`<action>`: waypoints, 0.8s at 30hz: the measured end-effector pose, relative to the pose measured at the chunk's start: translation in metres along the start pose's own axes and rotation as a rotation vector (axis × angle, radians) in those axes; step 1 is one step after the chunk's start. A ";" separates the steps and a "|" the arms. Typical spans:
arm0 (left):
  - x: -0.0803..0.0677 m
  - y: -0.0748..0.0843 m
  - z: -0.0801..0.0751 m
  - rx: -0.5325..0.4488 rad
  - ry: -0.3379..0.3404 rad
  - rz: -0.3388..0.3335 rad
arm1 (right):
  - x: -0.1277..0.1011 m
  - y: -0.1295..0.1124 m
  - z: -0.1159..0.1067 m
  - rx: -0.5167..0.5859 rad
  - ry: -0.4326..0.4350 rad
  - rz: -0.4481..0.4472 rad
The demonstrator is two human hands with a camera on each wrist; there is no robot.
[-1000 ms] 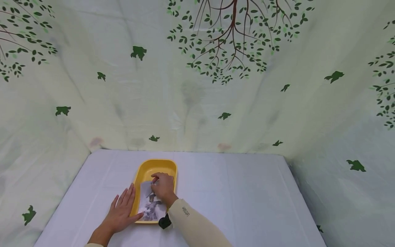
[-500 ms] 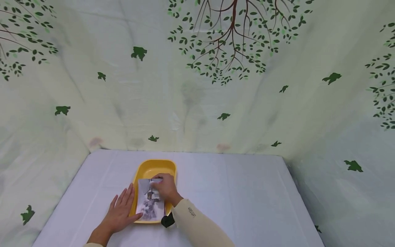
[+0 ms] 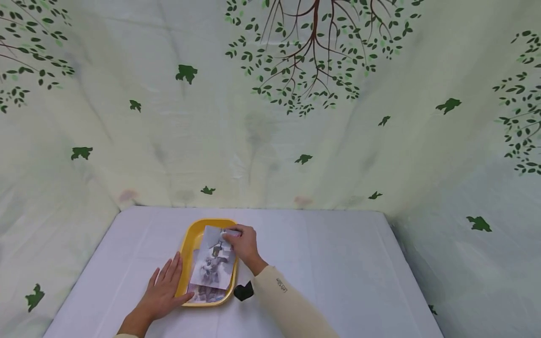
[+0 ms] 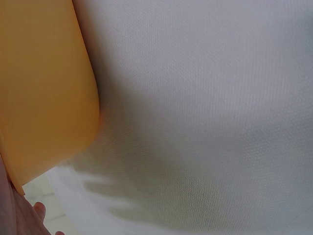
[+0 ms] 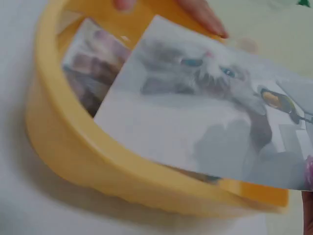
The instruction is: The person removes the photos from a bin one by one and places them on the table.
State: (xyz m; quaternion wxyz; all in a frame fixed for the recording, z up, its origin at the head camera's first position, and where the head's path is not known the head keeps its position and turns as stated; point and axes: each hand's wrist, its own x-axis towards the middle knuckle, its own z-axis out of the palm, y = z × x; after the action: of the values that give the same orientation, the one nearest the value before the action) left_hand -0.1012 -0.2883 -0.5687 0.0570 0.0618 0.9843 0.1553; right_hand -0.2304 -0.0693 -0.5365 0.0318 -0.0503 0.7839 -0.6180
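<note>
My right hand (image 3: pixel 246 244) pinches the upper right corner of a picture card (image 3: pixel 214 265) over the yellow tray (image 3: pixel 199 230). In the right wrist view the card (image 5: pixel 181 117) shows a grey-white cat with blue eyes and slants across the tray's rim (image 5: pixel 122 164). Beneath it another picture card (image 3: pixel 207 294) lies in the tray, mostly covered. Along the tray's left side rests my left hand (image 3: pixel 160 288), fingers straight and thumb over the near left corner. The left wrist view shows the tray's outer wall (image 4: pixel 44 88) beside part of that hand.
A white cloth (image 3: pixel 321 263) covers the table under the tray. Behind and at both sides hang pale sheets (image 3: pixel 253 155) printed with branches and green leaves. Close by the right wrist is a black piece (image 3: pixel 243 291), low over the cloth.
My right hand has lifted the cat card and moved it up and right, tilting it. The card beneath now shows at the tray's near end. The left hand stays at the tray's side.
</note>
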 end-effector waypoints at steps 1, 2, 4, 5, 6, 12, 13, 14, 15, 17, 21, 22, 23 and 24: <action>0.000 0.000 0.000 -0.001 -0.008 -0.004 | 0.003 -0.001 -0.006 0.042 0.015 -0.007; 0.000 0.000 -0.001 -0.006 -0.012 -0.004 | 0.007 -0.001 -0.013 0.085 0.030 -0.011; 0.000 0.001 -0.002 -0.027 -0.018 0.001 | 0.013 -0.001 -0.028 0.151 0.060 -0.016; 0.000 0.001 -0.003 -0.035 -0.021 0.005 | 0.017 -0.001 -0.035 0.178 0.074 -0.020; 0.000 0.001 -0.004 -0.041 -0.027 0.006 | 0.019 0.000 -0.043 0.194 0.089 -0.024; -0.001 0.000 -0.006 -0.054 -0.053 0.004 | 0.034 0.016 -0.086 0.194 0.165 -0.018; -0.001 0.000 -0.006 -0.055 -0.055 0.003 | 0.036 0.020 -0.092 0.183 0.174 -0.011; -0.001 0.000 -0.006 -0.055 -0.056 0.002 | 0.037 0.023 -0.096 0.170 0.180 -0.005; -0.001 0.001 -0.006 -0.057 -0.057 0.001 | 0.037 0.026 -0.101 0.149 0.185 0.008; 0.000 0.001 -0.006 -0.054 -0.060 -0.003 | 0.037 0.033 -0.107 0.102 0.184 0.033; 0.000 0.000 -0.005 -0.049 -0.061 -0.004 | 0.037 0.046 -0.112 0.012 0.154 0.101; 0.000 0.000 -0.005 -0.047 -0.062 -0.005 | 0.037 0.050 -0.112 -0.001 0.142 0.108; 0.000 0.000 -0.005 -0.051 -0.061 -0.003 | 0.037 0.054 -0.112 -0.015 0.132 0.119; -0.001 0.000 -0.005 -0.053 -0.059 -0.001 | 0.038 0.059 -0.111 -0.030 0.121 0.123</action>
State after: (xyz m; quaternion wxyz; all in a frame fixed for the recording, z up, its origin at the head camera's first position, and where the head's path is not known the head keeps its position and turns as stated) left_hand -0.1014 -0.2898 -0.5635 0.0877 0.0643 0.9778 0.1791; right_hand -0.2827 0.0472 -0.5672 0.0215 0.0348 0.7951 -0.6051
